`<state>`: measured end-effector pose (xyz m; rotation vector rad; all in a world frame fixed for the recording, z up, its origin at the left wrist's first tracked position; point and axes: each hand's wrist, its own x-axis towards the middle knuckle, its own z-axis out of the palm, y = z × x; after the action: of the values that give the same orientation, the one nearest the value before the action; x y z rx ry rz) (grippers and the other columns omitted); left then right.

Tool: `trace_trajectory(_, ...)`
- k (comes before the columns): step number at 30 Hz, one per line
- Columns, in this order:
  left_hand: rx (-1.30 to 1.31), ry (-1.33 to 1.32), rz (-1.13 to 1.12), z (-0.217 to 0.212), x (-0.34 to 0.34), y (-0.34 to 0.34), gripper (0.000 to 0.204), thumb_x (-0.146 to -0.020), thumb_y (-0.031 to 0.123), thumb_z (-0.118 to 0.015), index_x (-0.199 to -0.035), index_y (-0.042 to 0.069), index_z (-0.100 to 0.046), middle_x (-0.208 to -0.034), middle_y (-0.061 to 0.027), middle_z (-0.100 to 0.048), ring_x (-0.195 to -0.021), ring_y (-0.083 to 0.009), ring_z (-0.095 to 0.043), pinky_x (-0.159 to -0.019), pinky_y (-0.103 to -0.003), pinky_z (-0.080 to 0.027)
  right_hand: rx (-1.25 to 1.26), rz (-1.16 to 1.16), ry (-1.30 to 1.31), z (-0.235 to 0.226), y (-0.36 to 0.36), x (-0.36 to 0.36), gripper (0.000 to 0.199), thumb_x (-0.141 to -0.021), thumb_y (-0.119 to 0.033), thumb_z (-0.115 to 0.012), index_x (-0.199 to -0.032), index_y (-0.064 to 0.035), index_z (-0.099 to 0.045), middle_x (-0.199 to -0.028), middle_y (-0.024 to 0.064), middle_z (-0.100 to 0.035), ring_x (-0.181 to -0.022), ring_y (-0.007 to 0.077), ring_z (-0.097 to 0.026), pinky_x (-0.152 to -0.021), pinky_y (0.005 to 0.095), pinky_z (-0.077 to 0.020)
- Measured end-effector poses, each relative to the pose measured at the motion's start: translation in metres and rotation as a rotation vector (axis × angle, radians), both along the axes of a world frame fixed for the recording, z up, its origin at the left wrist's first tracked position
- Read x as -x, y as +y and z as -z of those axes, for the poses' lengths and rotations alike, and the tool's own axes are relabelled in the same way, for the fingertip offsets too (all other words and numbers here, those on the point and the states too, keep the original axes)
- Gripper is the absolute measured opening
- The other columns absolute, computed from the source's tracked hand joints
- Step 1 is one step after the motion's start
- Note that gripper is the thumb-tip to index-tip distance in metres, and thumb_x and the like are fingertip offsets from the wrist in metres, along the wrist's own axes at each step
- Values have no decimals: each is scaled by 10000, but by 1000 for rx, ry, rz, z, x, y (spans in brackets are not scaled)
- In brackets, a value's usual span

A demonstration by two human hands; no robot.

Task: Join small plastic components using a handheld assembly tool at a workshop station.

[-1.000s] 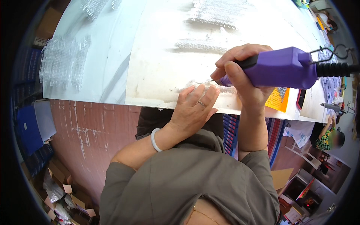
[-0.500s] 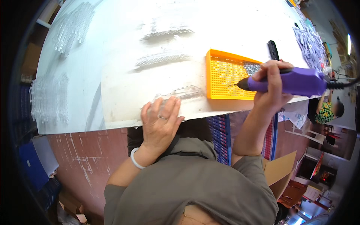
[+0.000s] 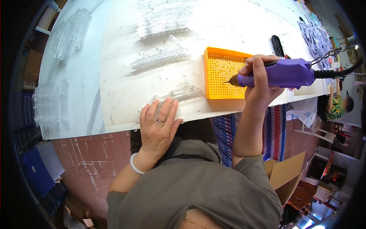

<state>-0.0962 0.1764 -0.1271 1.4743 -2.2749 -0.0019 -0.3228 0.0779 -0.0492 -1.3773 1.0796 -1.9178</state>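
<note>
My right hand (image 3: 260,78) is wrapped round a purple electric screwdriver (image 3: 291,72), held level with its thin bit pointing left over a yellow tray (image 3: 207,72). The tray's floor is a grid of small holes; the hand and tool hide its right part. Near the table's front edge, my left hand (image 3: 158,124) lies flat with fingers stretched out. Its fingertips rest on the left end of a clear plastic piece (image 3: 183,93), long and narrow, lying beside the tray.
Rows of clear plastic pieces (image 3: 162,19) lie farther back, with more stacks (image 3: 51,105) at left. A black tool (image 3: 277,45) lies behind the tray. Purple-grey pieces (image 3: 314,36) are heaped at far right. A black cable (image 3: 331,74) and a chain (image 3: 324,56) run from the screwdriver.
My right hand and the screwdriver have shifted left, with the bit still over the tray. The view has moved slightly. My left hand stays by the clear plastic piece.
</note>
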Motion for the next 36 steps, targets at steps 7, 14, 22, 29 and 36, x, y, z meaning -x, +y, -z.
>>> trace_trajectory(7, 0, 3, -5, 0, 0, 1, 511, -796, 254, -714, -1263, 94, -581, -1308, -50, -532, -1200, -282, -450, -1000, -440, -364, -18, 15, -3, 1, 0, -2, 61, -861, 4, -643, -880, 21, -587, -713, 102, -646, -574, 137, -644, -548, 228, -532)
trace_trajectory(14, 20, 17, -3, 3, -1, -1, 508, -771, 263, -726, -1233, 93, -600, -1293, -35, -526, -1168, -275, -460, -1001, -436, -358, -41, -12, 29, 4, 0, -2, 67, -859, 4, -646, -874, 13, -581, -718, 99, -641, -578, 136, -643, -552, 229, -538)
trace_trajectory(22, 11, 58, -10, 6, -5, 1, 513, -772, 251, -725, -1243, 92, -595, -1307, -38, -533, -1188, -282, -452, -1002, -438, -355, 69, -52, 22, -9, 3, -7, 84, -827, 51, -634, -868, 9, -574, -706, 115, -627, -525, 153, -614, -513, 244, -518)
trace_trajectory(29, 29, 102, 8, 9, -7, 1, 528, -760, 264, -731, -1243, 98, -595, -1305, -36, -534, -1171, -273, -455, -1001, -432, -355, 269, -274, -60, -28, 4, -39, 157, -862, 35, -553, -995, 1, -477, -760, 168, -599, -489, 171, -554, -469, 263, -509)
trace_trajectory(36, 92, 451, -75, -4, -28, -9, 478, -706, 178, -784, -1145, 59, -638, -1235, -68, -574, -1105, -270, -514, -940, -404, -403, 215, -525, -211, -23, 3, -94, 176, -877, 4, -558, -1014, -11, -448, -775, 178, -595, -456, 182, -556, -430, 272, -508)
